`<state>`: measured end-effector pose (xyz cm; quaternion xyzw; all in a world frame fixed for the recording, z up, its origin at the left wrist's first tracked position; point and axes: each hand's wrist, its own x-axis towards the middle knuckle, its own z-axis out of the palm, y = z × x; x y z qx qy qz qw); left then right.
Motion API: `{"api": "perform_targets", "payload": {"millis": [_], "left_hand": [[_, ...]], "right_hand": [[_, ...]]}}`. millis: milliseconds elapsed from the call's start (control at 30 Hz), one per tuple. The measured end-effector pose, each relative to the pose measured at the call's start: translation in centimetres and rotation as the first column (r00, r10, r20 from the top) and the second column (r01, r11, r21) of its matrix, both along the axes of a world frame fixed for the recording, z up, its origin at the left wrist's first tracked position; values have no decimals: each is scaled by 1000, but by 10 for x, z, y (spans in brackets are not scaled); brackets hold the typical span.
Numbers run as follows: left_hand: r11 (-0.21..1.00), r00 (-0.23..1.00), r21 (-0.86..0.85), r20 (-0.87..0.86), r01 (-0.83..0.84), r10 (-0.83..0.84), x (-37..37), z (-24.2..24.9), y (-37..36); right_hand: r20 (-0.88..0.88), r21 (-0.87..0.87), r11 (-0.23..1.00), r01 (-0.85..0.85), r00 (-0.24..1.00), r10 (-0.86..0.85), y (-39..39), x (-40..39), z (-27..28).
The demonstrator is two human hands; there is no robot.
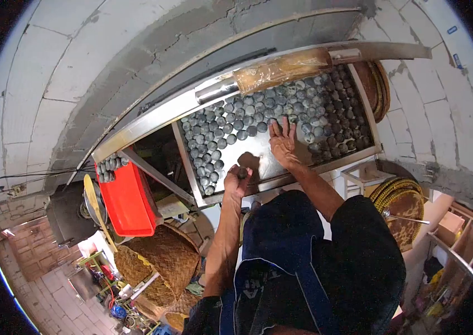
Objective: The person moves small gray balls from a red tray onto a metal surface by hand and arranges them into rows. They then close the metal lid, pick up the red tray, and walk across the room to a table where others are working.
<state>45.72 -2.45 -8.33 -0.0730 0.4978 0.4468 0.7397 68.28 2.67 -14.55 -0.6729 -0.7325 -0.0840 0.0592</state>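
In the head view, my left hand (236,183) is closed around a dark grey ball (242,173) near the front edge of the metal tray (231,154). My right hand (283,144) lies palm down over the tray's bare surface, its fingers spread. Its fingertips reach the edge of a mass of grey dough-like balls (260,107), packed in rows over the back and right side. More balls (208,167) line the tray's left side. What lies under my right palm is hidden.
A plastic-wrapped roller (284,70) spans the frame behind the tray. To the left, a red bin (130,198) has grey balls (112,167) at its far end. A woven basket (161,254) and a long yellow-handled tool (99,209) sit below. Round trays (401,209) stand at right.
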Motion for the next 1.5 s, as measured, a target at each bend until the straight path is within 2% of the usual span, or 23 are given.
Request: {"api": "perform_targets", "payload": {"millis": [33,67,133,267,333,400,433,533,700,800,867,900,933,1000,1033,1067,1133,1233,1300,1333,1400,1467,1500], "left_hand": [[1000,1000,-7,8,-28,28,-5,-1,-5],[999,999,-10,6,-36,36,-8,-2,-8],[997,998,-54,4,-60,60,-14,-5,-10],[1000,995,26,96,3,-5,-30,-6,-12],[994,992,-11,60,-107,107,-26,3,-16],[997,993,2,79,-83,82,-28,2,-16],[996,993,-17,73,-90,91,-29,3,-15],[993,992,-25,60,-111,112,-32,8,-13],[994,993,18,56,-109,108,-39,7,-16],[992,989,-24,77,-124,125,-45,2,-12],[985,985,-51,46,-167,169,-41,9,-12],[999,999,39,16,-31,31,-44,6,-13],[1000,1000,-20,-22,-1,1,-31,45,-6],[997,995,30,-61,75,-73,-42,10,-9],[999,994,1,-98,48,-47,-43,9,-8],[996,987,-26,-132,87,-89,-48,4,-8],[999,995,-1,-90,-39,39,-56,-12,-8],[999,1000,30,6,-15,15,-85,-36,-5],[989,992,150,128,-1,-19,-102,-64,-10],[990,991,140,132,-1,-17,-103,-49,-15],[987,987,-30,-1,-160,160,-98,-5,-11],[996,996,-4,-32,-89,89,-113,-47,-28],[999,990,-3,-137,-37,36,-109,-21,-26]], "right_hand": [[-169,-155,988,0,985,-27,4,-6,15],[-171,-159,987,-8,985,-20,7,-9,30],[-392,-52,958,-282,888,240,12,-12,39],[-267,-211,962,-173,957,114,14,-23,32],[-310,-230,952,-200,943,123,15,-33,40],[-327,-121,898,-423,871,367,20,-39,42],[-237,-267,875,-403,908,345,23,-44,40],[-201,-430,862,-269,959,199,19,-48,46],[-319,-219,911,-349,908,272,16,-50,20],[-301,-179,938,-296,924,234,7,-72,41],[-531,-375,872,-315,844,76,-15,-95,95],[-875,-451,667,-593,443,-197,-21,-98,126],[-895,-162,750,-641,416,162,-32,-107,120],[-893,-357,624,-695,450,-9,-38,-117,118],[-893,-354,620,-700,450,-2,-37,-122,117],[-880,-372,662,-650,473,-30,-34,-125,115],[-851,-373,739,-561,524,-32,-30,-131,121],[-855,-301,817,-491,519,-3,-12,-140,62],[-891,-388,878,-281,359,-279,1,-148,51],[-844,-288,954,-79,491,-214,-1,-156,28],[-846,-510,835,-208,299,-442,-3,-153,4],[-798,-586,767,-262,354,-489,-13,-158,32],[-753,-648,692,-319,406,-518,-17,-162,43]]}}
